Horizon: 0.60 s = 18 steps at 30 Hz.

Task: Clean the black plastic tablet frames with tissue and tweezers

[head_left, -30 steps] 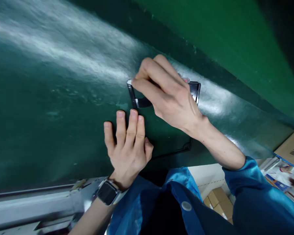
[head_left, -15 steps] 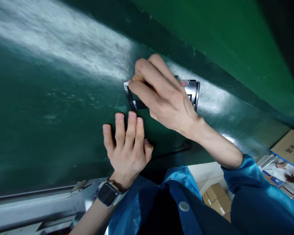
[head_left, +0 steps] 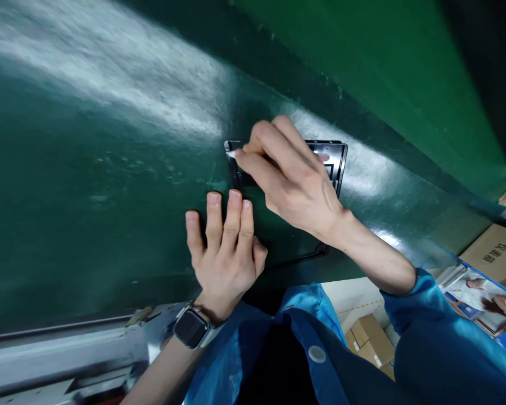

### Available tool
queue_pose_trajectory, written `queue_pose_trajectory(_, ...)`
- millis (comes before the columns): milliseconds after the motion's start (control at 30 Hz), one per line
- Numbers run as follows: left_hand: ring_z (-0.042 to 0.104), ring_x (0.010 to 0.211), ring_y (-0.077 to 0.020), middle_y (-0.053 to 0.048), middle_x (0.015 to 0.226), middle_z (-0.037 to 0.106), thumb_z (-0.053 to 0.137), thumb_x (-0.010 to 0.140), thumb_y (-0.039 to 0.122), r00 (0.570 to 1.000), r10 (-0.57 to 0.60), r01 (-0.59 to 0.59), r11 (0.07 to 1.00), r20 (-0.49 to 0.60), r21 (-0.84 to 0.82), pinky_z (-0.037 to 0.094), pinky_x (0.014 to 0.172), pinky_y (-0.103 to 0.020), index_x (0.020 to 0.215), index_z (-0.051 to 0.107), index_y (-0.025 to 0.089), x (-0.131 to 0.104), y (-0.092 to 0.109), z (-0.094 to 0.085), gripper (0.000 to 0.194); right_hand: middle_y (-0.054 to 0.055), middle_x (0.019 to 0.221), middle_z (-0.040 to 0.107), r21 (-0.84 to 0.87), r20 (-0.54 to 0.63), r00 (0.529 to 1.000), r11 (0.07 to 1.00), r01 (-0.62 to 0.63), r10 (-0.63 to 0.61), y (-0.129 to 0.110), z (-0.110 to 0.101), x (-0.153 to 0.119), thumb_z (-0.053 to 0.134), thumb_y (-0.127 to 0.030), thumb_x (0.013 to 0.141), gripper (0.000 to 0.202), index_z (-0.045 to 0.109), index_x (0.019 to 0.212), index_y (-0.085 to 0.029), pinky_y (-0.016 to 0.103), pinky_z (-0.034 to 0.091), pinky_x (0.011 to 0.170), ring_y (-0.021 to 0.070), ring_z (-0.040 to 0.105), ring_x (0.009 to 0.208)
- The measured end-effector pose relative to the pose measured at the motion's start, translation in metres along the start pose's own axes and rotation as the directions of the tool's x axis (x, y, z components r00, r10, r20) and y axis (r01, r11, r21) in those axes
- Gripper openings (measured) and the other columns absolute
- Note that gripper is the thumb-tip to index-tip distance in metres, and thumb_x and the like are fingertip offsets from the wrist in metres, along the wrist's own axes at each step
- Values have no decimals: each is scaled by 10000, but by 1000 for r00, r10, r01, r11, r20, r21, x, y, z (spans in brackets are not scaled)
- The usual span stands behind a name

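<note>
A black rectangular frame-like part (head_left: 342, 169) with a shiny face lies on the green work surface, and my hands cover much of it. Above it my right hand (head_left: 297, 171) is closed in a pinch at the upper left corner. A small white pointed piece (head_left: 231, 153) pokes out of those fingertips and reaches that corner; its kind cannot be made out. My left hand (head_left: 225, 253) lies flat, palm down with fingers spread, near the part's left side. Whether it presses on the part is hidden. There is a red mark (head_left: 324, 157) on the shiny face.
The green work surface (head_left: 88, 236) runs from left to right, with a raised green panel (head_left: 362, 62) behind it. Cardboard boxes (head_left: 371, 340) sit below, and a printed carton (head_left: 495, 256) stands at the right. A grey metal rail (head_left: 67, 343) follows the front left edge.
My right hand has drawn slightly down and right from the corner, so the white piece now shows at the fingertips. The whole view has shifted slightly; my left hand stays flat.
</note>
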<state>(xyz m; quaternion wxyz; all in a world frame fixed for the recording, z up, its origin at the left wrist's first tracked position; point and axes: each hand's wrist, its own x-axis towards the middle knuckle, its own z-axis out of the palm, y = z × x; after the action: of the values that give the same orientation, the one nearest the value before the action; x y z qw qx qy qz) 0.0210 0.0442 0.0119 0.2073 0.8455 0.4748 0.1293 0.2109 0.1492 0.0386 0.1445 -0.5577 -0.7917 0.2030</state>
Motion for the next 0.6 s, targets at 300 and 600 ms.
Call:
queue_pose_trajectory(300, 34, 1793, -211, -78, 1854, 142, 539, 987, 167, 1000, -3, 3, 1000, -8, -7, -11, 1517, -389, 1746, 251, 30, 1, 1, 0, 824, -29, 1194, 706, 10, 71, 997, 1000, -13, 12, -5, -1, 1, 122, -209, 1190, 564, 647, 985, -203, 286, 622, 1147, 104, 678, 1283)
queue_pose_trajectory(600, 42, 1787, -192, -65, 1851, 150, 533, 990, 165, 1000, -16, 15, 1000, -10, -20, -12, 1517, -370, 1762, 229, 66, 0, 1, -1, 836, -41, 1148, 722, -8, 37, 999, 1000, 12, -11, -8, -1, -2, 135, -195, 1184, 590, 687, 977, -197, 240, 629, 1105, 83, 699, 1221)
